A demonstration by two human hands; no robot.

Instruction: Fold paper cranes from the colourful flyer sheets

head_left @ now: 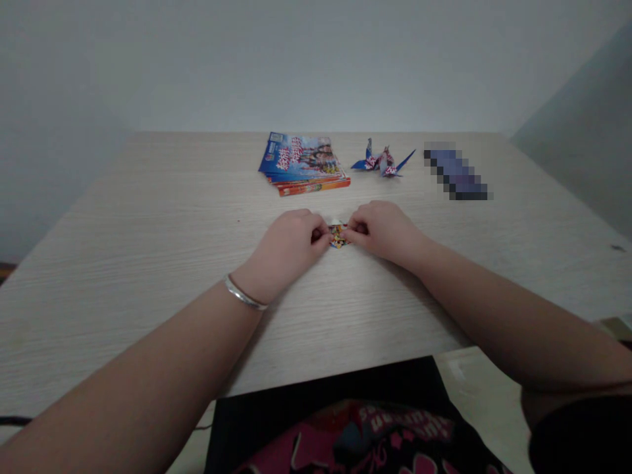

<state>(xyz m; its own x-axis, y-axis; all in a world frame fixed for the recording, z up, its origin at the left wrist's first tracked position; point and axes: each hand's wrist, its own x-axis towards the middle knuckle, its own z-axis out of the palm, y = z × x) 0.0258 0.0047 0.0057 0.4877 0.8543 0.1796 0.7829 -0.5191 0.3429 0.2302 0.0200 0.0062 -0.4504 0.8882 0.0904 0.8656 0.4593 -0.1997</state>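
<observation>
A small folded piece of colourful printed paper (338, 235) lies low over the table between my two hands. My left hand (295, 242), with a silver bangle at its wrist, pinches the paper's left end between thumb and fingers. At the right end my right hand (384, 230) pinches it the same way. Only the paper's middle shows, with a pale tip at its far side; the fingers cover its ends.
Beyond my hands, a fanned stack of printed leaflets (306, 158) lies on the pale wooden table (172, 197). Right of it sit folded paper cranes (384, 162), blue, white and red. Farther right is a pixelated dark object (457, 172). A wall (316, 66) stands behind.
</observation>
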